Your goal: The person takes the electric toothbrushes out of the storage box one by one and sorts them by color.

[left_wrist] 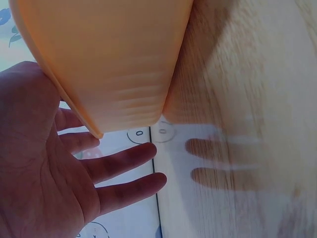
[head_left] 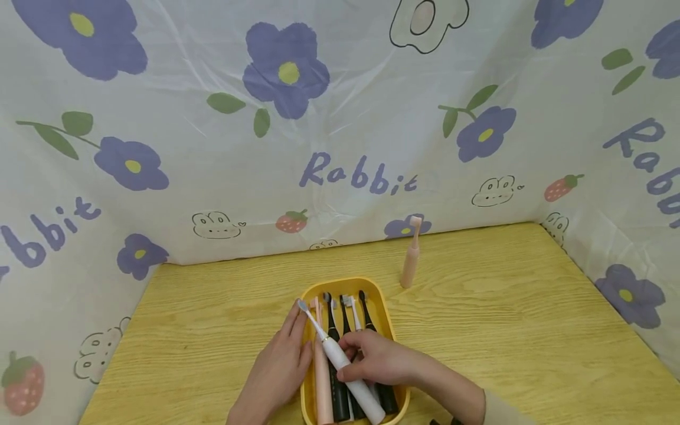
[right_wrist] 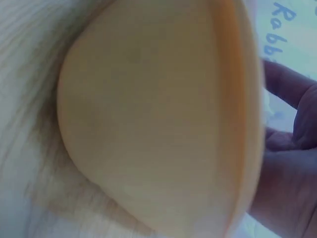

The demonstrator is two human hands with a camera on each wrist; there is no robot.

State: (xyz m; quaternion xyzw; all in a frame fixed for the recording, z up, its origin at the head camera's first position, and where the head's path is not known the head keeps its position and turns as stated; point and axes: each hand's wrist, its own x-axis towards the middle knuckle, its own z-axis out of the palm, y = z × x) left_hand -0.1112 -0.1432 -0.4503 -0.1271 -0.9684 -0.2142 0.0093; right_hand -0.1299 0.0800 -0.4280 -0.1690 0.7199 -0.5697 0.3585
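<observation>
A yellow tray (head_left: 378, 290) sits on the wooden table and holds several electric toothbrushes: a pink one (head_left: 321, 378), black ones (head_left: 337, 386) and white ones. My right hand (head_left: 374, 357) grips a white toothbrush (head_left: 340, 357) that lies slanted over the others, its head toward the upper left. My left hand (head_left: 281, 366) rests with straight fingers against the tray's left rim. In the left wrist view the open left hand (left_wrist: 54, 173) lies beside the tray's outer wall (left_wrist: 114, 59). The right wrist view shows the tray's underside (right_wrist: 148, 114) and part of the right hand (right_wrist: 292, 163).
A pink toothbrush (head_left: 411, 255) stands upright on the table behind the tray, to the right. A flower-printed cloth (head_left: 329, 118) walls the table on the back and both sides. Bare wooden tabletop (head_left: 504, 319) lies right of the tray.
</observation>
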